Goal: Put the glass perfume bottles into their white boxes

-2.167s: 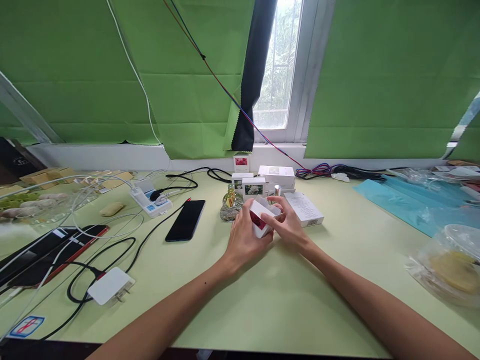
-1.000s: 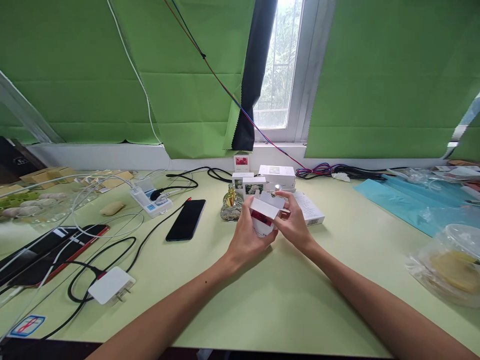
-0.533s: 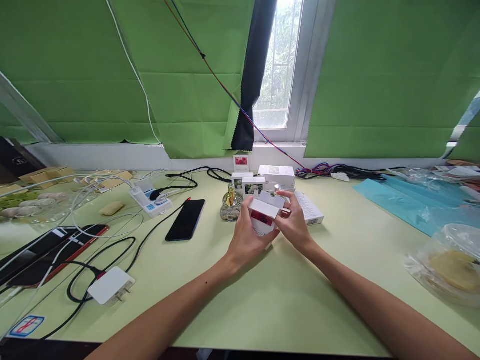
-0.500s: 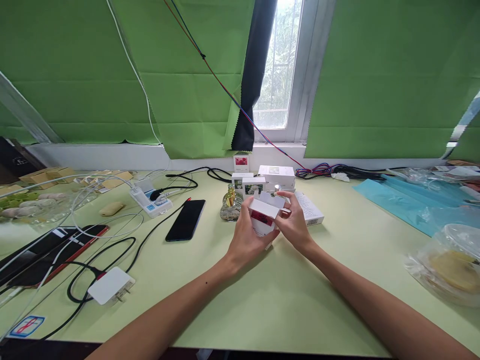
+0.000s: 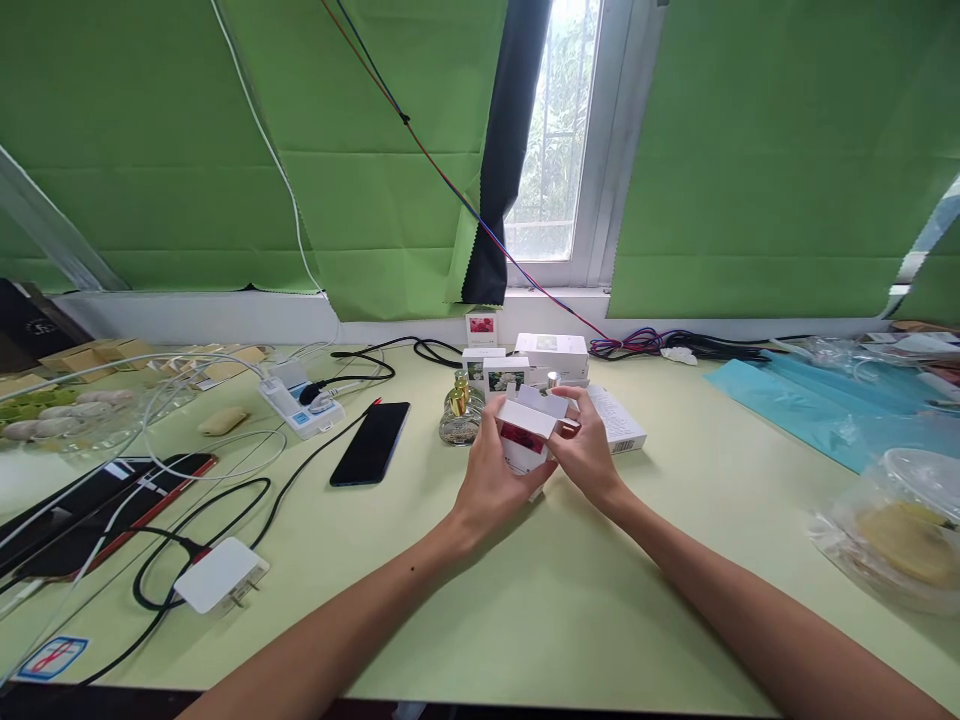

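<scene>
A small white cardboard box (image 5: 523, 459) with a red flower picture is tilted in my hands above the table. My left hand (image 5: 491, 470) wraps round its left side and underside. On the right, my right hand (image 5: 585, 445) is closed at the box's upper edge, its thumb and index finger by the raised top flap (image 5: 541, 401). The inside of the box is hidden from me. Just behind stand glass perfume bottles (image 5: 460, 412) with gold tops and white boxes (image 5: 505, 375) with white-flower pictures.
A black phone (image 5: 370, 444) lies to the left, near a power strip (image 5: 304, 400) and a white charger (image 5: 222, 575) with tangled cables. Blue plastic sheeting (image 5: 795, 405) and a bagged plastic container (image 5: 904, 535) are at the right. A flat white box (image 5: 616, 417) lies behind my right hand.
The top flap of the box has shifted slightly, and a small side tab now shows beside it. Both hands keep nearly the same hold. The whole view has moved slightly.
</scene>
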The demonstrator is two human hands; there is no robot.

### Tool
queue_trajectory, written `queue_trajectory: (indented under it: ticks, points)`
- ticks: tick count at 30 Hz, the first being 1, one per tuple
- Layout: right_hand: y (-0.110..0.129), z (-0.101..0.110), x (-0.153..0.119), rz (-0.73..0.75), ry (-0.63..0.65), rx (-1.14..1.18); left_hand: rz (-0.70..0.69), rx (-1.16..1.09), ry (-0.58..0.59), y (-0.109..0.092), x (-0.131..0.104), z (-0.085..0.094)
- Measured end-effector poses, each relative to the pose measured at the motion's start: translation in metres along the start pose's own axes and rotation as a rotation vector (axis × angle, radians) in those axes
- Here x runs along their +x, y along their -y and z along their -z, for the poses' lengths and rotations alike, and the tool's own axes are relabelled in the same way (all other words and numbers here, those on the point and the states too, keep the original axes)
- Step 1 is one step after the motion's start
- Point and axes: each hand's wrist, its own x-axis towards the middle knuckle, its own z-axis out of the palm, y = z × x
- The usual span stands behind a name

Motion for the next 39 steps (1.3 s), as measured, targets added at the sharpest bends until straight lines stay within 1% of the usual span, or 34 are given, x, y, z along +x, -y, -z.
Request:
queue_trajectory:
  ticks: [5, 10, 17, 20, 23, 26, 31, 36, 39]
  points:
    - [0.000, 0.000, -0.002, -0.012, -0.023, -0.001, -0.008, 0.017, -0.019, 0.001, 0.000, -0.001]
    - [0.001, -0.002, -0.004, 0.007, -0.096, -0.046, 0.000, 0.013, -0.033, 0.001, 0.000, -0.001]
    - [0.002, -0.005, -0.006, 0.026, -0.103, 0.011, 0.020, -0.020, -0.071, 0.000, 0.000, -0.002]
    - [0.000, -0.006, -0.005, 0.068, -0.102, 0.047, 0.013, -0.050, -0.085, 0.004, 0.000, -0.003]
    - [-0.003, -0.006, -0.004, 0.135, -0.103, 0.026, 0.010, -0.063, -0.093, 0.009, 0.000, -0.004]
    - [-0.002, -0.005, -0.005, 0.215, -0.099, -0.059, -0.001, -0.080, -0.102, 0.011, 0.001, -0.005]
    - [-0.001, 0.000, -0.003, 0.354, -0.073, -0.209, -0.023, -0.121, -0.091, 0.008, 0.001, -0.003]
    - [-0.006, 0.002, 0.000, 0.359, -0.045, -0.234, -0.007, -0.111, -0.083, 0.010, 0.002, -0.003]
    - [-0.008, 0.002, 0.002, 0.367, -0.036, -0.205, -0.028, -0.103, -0.093, 0.011, 0.003, -0.003]
